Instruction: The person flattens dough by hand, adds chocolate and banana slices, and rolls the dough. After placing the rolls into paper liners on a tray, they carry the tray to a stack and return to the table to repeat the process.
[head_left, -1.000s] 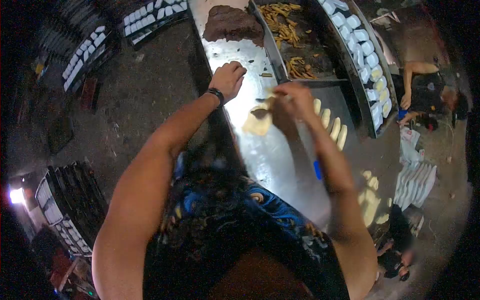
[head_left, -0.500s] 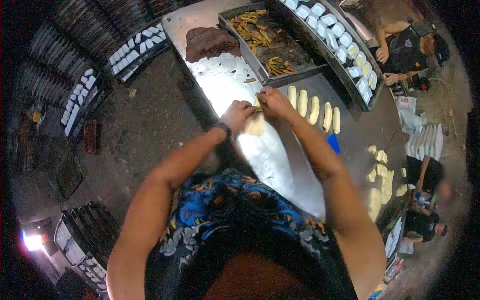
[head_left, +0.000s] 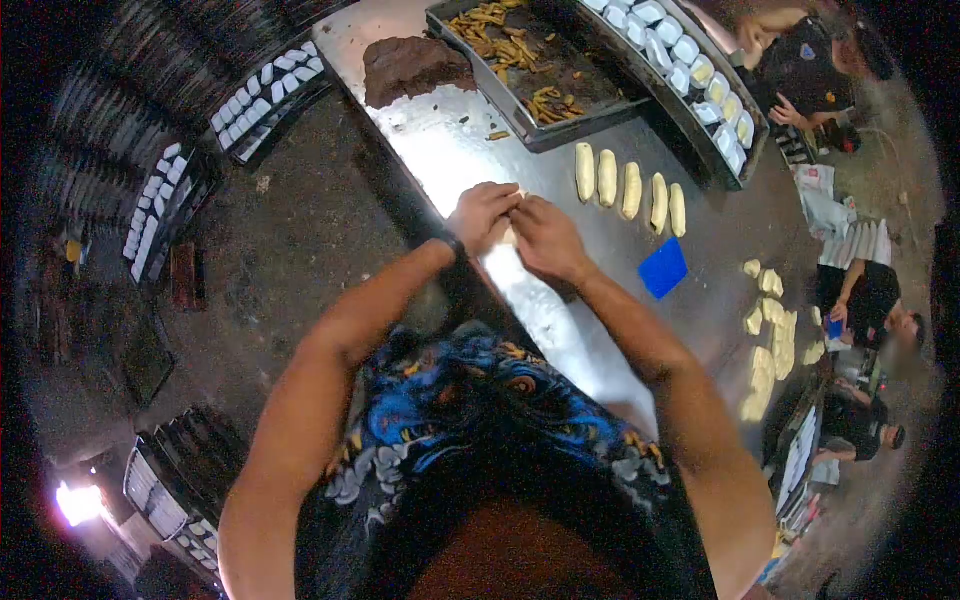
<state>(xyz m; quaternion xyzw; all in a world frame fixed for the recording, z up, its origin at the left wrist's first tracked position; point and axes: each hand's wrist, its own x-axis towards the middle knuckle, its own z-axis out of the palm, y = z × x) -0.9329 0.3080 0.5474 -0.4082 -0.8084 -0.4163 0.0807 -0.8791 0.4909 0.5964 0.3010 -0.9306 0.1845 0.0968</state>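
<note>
My left hand (head_left: 484, 214) and my right hand (head_left: 546, 238) are together at the table's near edge, fingers curled over a piece of dough (head_left: 509, 236). Only a little pale dough shows between them; the rest is hidden under the fingers. To the right of my hands lies a row of several shaped dough rolls (head_left: 631, 190), with a blue dough scraper (head_left: 663, 268) just below the row. Farther up the table sits a large brown mass (head_left: 415, 72). Beyond it, a metal tray (head_left: 590, 128) contains brown strips (head_left: 490, 38), and one loose strip lies outside it.
A long tray of white containers (head_left: 672, 48) stands along the far side. Dough chunks (head_left: 775, 335) lie at the right. Co-workers (head_left: 815, 65) stand across the table. Racks with white containers (head_left: 268, 95) are on the left, beyond the table edge.
Both hands have closed in over the dough, which lay flat and more exposed before. The brown strip held above it is now out of sight. The blue scraper shows more fully.
</note>
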